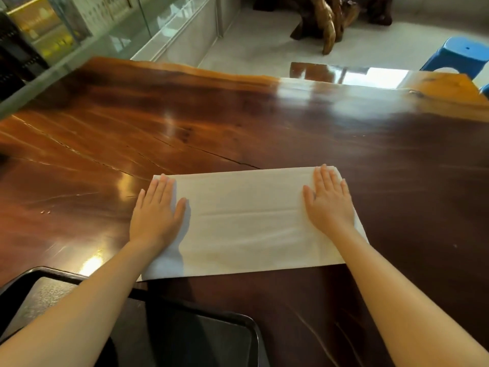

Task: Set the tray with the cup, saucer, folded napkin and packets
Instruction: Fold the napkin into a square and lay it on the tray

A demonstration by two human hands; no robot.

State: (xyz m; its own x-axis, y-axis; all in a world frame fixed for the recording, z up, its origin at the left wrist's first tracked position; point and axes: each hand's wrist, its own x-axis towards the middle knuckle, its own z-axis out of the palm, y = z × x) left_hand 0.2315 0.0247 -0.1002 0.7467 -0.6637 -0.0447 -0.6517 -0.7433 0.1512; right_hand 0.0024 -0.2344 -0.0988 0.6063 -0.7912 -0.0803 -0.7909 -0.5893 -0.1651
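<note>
A white napkin (246,221) is lying spread flat on the dark, glossy wooden surface (238,123), forming a wide rectangle with a faint horizontal crease running across its middle. Both of the person's hands are pressing down on it, palms flat and fingers extended and held close together, gripping nothing. The left hand (158,210) is covering the napkin's left end, with its thumb reaching inward over the cloth and its outer fingers lying at the napkin's left edge. The right hand (329,200) is resting on the napkin's right end, fingertips reaching the far right corner. The 2 hands are well apart, with the bare middle of the napkin lying between them.

A black tray (206,337) is sitting at the near left of the surface, close to the person, with its raised rim showing at the right and far sides. The left forearm is crossing over the tray's far edge on its way to the napkin. The part of the tray that is showing is holding nothing; the rest is hidden under the arm or is running out of view. The napkin's near left corner is lying just beside the tray's far rim.

Beyond the surface, a blue plastic stool (460,55) is standing on the pale floor at the far right, and a gnarled wooden piece (330,19) is standing near the top centre.
</note>
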